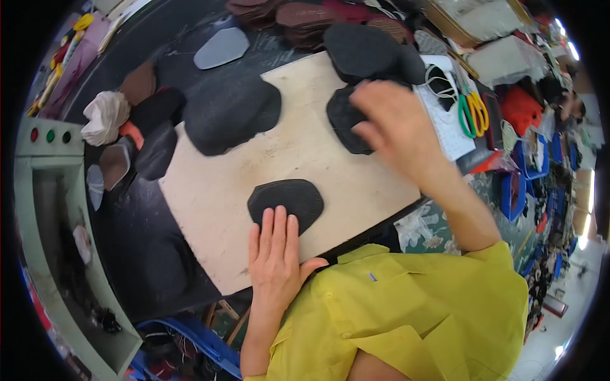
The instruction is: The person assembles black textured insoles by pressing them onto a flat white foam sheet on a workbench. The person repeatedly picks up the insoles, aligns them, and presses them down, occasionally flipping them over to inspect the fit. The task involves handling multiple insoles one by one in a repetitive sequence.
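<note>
On a beige board (216,209), a black rounded flat piece (289,197) lies near its front edge. My left hand (276,251) rests flat on the near part of that piece, fingers stretched out. Further right, my right hand (400,127) is over another black piece (345,120), slightly blurred, with thumb and fingers apart. Whether it touches that piece is hard to see. A thick stack of black pieces (232,114) sits on the board's far left, and one more black stack (362,51) is just beyond my right hand.
Green- and yellow-handled scissors (473,114) lie on white paper (454,140) at the right. Maroon stacks (308,22) and a grey flat piece (222,47) are along the back. At left stand a white cloth bundle (105,117) and a machine with coloured buttons (51,136).
</note>
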Demonstrator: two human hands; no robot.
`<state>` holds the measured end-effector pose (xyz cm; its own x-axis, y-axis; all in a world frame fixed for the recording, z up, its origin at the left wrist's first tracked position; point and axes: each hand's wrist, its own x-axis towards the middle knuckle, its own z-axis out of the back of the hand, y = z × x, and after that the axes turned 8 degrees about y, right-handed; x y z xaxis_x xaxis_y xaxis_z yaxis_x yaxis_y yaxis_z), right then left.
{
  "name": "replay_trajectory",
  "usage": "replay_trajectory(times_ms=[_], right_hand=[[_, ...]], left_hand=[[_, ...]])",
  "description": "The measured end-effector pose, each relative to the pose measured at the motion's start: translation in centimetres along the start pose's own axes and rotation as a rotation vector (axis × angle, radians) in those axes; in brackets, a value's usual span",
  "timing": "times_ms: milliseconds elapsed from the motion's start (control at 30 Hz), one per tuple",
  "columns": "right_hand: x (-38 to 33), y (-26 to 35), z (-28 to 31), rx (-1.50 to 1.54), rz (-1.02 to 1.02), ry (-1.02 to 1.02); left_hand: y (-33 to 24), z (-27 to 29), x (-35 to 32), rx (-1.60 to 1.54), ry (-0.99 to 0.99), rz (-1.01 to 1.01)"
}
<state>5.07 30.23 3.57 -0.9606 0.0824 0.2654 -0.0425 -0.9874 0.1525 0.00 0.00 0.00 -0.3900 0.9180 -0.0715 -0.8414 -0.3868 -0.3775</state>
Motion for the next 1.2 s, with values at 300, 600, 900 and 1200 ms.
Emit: replay_trajectory(times_ms=[300, 600, 900, 1200], right_hand=[[1.9, -2.0, 1.1, -0.155, -0.022, 0.042], [0.1, -5.3, 4.5, 0.692, -0.504, 0.265], [1.4, 7.2, -0.1, 1.080, -0.287, 0.506], [1.4, 8.8, -3.5, 1.144, -0.447, 0.677]], left_hand=[[0.3, -1.1, -0.9, -0.016, -0.143, -0.021], [1.2, -1.3, -4.6, -0.153, -0.501, 0.138], [1.2, -2.5, -4.6, -0.194, -0.604, 0.135], [1.5, -3.7, -4.0, -0.200, -0.681, 0.118]])
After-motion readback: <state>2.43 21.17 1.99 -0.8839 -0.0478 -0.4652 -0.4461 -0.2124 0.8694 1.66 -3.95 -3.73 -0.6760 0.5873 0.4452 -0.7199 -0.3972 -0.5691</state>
